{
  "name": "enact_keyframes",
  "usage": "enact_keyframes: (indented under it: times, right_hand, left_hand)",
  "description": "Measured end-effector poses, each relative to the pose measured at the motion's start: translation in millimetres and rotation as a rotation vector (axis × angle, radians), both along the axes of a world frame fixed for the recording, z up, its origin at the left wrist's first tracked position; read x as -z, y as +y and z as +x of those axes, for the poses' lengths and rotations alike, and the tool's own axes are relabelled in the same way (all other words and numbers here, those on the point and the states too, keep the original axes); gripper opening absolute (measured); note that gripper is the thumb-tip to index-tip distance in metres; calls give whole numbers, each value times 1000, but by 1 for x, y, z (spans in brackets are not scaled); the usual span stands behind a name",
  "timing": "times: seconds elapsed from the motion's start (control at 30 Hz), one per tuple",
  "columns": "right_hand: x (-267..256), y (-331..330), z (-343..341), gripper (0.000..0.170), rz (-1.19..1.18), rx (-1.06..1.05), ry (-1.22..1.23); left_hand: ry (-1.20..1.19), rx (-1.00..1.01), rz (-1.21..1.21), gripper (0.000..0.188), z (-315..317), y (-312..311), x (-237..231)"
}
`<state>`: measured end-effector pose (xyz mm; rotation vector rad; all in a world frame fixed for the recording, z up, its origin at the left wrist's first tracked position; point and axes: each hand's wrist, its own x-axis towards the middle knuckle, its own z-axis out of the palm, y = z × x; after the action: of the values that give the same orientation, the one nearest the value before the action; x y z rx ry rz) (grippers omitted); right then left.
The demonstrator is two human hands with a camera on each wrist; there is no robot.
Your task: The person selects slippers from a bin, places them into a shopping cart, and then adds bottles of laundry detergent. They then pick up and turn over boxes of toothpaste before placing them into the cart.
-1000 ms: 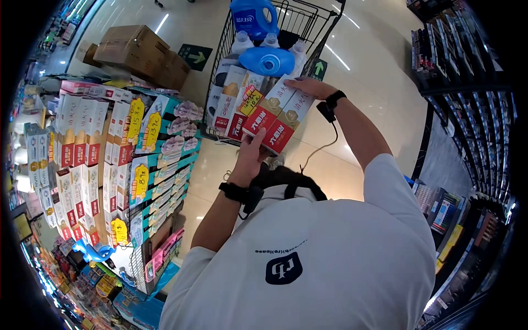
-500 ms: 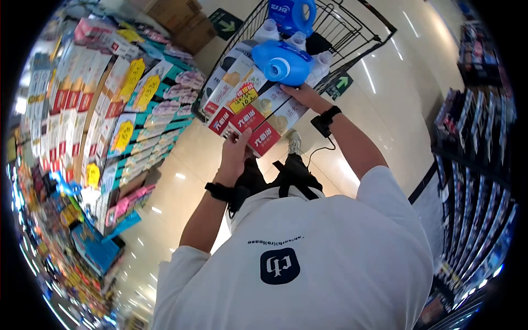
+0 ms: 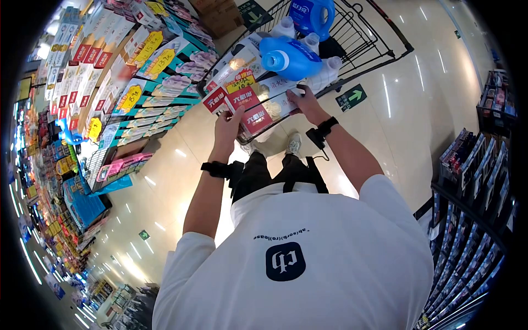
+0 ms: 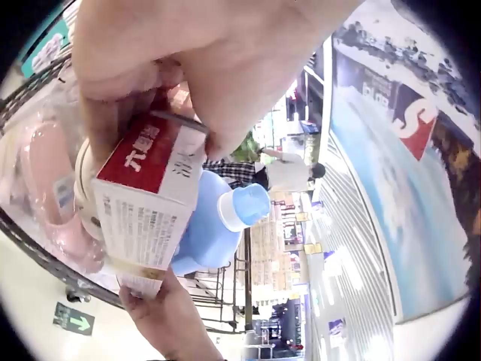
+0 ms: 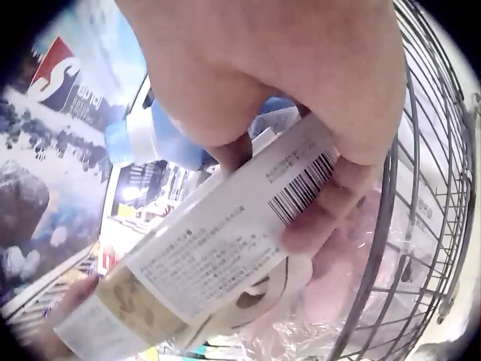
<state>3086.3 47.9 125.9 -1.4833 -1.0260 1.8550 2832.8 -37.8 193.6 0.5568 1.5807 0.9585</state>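
Observation:
Over the cart's near end, both hands hold a long red-and-white box. The left hand grips its red end; in the left wrist view that hand has fingers and thumb on opposite sides of the box. At the white end is the right hand. Seen from the right wrist, this hand pinches the box beside its barcode. Similar boxes with a yellow label lie beside it in the head view. A blue bottle stands close to the right hand.
The wire cart also carries a blue jug, white bottles and plastic-wrapped pink slippers. Stacked boxes and yellow price tags fill a display at left. Dark shelves stand at right.
The head view has turned, and the cart sits further up and right in it. The right hand has moved from the box's far end area to a more curled grip; the box stays in both hands.

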Motion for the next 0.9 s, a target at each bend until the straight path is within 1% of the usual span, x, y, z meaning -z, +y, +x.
enact_keyframes:
  times: [0.03,0.1,0.13,0.17,0.23,0.27,0.3,0.37,0.4,0.47,0.5,0.53,0.57,0.6,0.63,0.67,0.7,0.73,0.77,0.8,0.83,0.87,0.9]
  right_hand:
    - [-5,1,-1,78,-27,38,13]
    - [0,3,-3,79,-13,51,14]
    - [2,2,-4,79,-19,49,-7]
    - [3,2,-4,79,-26,44,-28]
    - [4,1,-4,78,-6,35,-25]
    - [2,-1,-5,77,8,20,-24]
    - [0,-1,-4,77,8,15,-25]
    - [-8,-1,1,73,-15,-62,7]
    - [-13,-2,3,73,-15,-65,4]
    - [-21,-7,11,67,-43,-17,30]
    - [-19,-7,18,67,-46,-29,19]
    - [-17,-6,25,65,-28,-7,26]
    - [-13,-6,32,63,-12,14,31]
    - [-11,-4,39,62,37,30,14]
    - [-11,-1,49,62,33,14,4]
    - [-14,1,58,60,58,-10,-11]
    - [-19,3,64,59,81,-34,-24]
    - [-24,2,70,54,117,-3,-64]
    - [-31,3,76,54,108,-17,-71]
    - [-37,3,85,53,205,-30,-209]
    - [-41,5,92,51,305,-42,-346]
    - [-45,7,100,51,300,-54,-351]
    - [-48,8,107,52,415,-63,-352]
  left_hand:
    - [-1,7,4,41,-1,-1,-1]
    - [-87,54,-63,43,-1,-2,0]
    - [-58,8,-25,45,6,-5,3]
    - [-57,15,-21,45,5,-5,11]
    - [89,144,-49,49,-2,-8,34]
    - [99,169,-45,52,-5,-9,37]
    - [98,165,-45,52,-7,-9,41]
    - [122,98,7,54,-8,-10,43]
    - [157,101,-11,54,-8,-8,36]
    - [136,90,4,55,-12,-1,50]
    - [119,80,19,56,-9,-1,39]
    - [5,14,-3,60,-3,-4,29]
    - [-7,0,-11,60,-2,-9,31]
    - [40,52,45,62,-2,-8,35]
    - [88,101,101,64,-2,-7,38]
    - [143,99,47,63,-3,-8,37]
    - [133,84,37,63,-5,-13,39]
    - [143,122,3,61,-7,-17,40]
    - [151,161,-31,58,-10,-22,41]
    - [154,236,-65,50,-13,-28,42]
    - [146,227,-73,50,-18,-34,53]
    - [97,293,-101,46,-20,-40,62]
    - [47,358,-128,43,-20,-46,71]
